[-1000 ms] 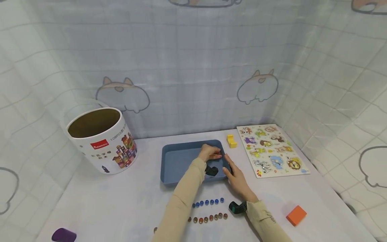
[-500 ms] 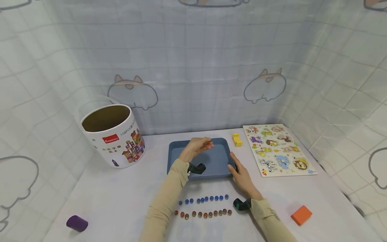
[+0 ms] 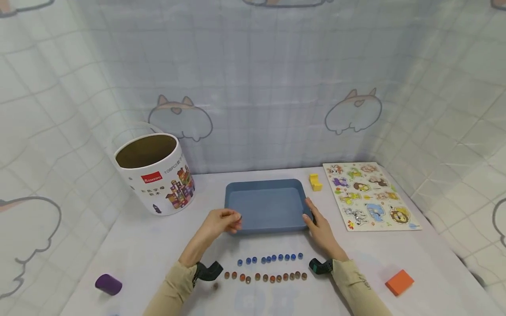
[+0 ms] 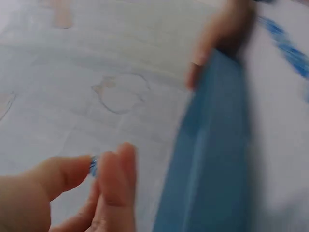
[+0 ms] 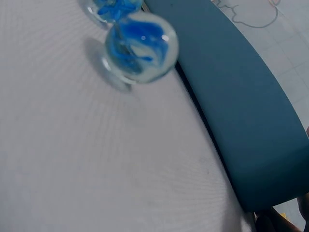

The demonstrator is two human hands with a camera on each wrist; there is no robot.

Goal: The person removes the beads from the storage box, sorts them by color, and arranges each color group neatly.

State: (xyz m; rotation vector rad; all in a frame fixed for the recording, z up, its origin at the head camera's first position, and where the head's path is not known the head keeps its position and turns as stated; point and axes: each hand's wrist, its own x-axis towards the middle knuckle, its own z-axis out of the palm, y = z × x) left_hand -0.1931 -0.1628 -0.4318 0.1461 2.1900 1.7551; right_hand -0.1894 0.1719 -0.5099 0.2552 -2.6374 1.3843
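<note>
A blue-swirled glass marble [image 4: 93, 166] is pinched between the thumb and fingertips of my left hand [image 3: 221, 221]. That hand hovers by the front left corner of a shallow blue-grey tray [image 3: 269, 230]. My right hand [image 3: 322, 230] holds the tray's front right corner, its thumb at the front rim and its fingers along the right side. In front of the tray lies a row of blue marbles [image 3: 274, 258]. Nearer to me runs a row of brown and reddish marbles [image 3: 272, 279]. A large blue-swirled marble [image 5: 141, 47] shows close up beside the tray wall [image 5: 231, 111] in the right wrist view.
To the left stands a white bucket [image 3: 158, 184] with a printed label. A yellow block [image 3: 315, 182] and an animal puzzle board [image 3: 369, 197] lie right of the tray. An orange block [image 3: 399, 282] is at the right, a purple cylinder [image 3: 108, 284] at the left.
My left hand has moved from the tray's right end leftward and toward me, to its front left corner. My right hand stays at the tray's right end. The camera view has shifted slightly.
</note>
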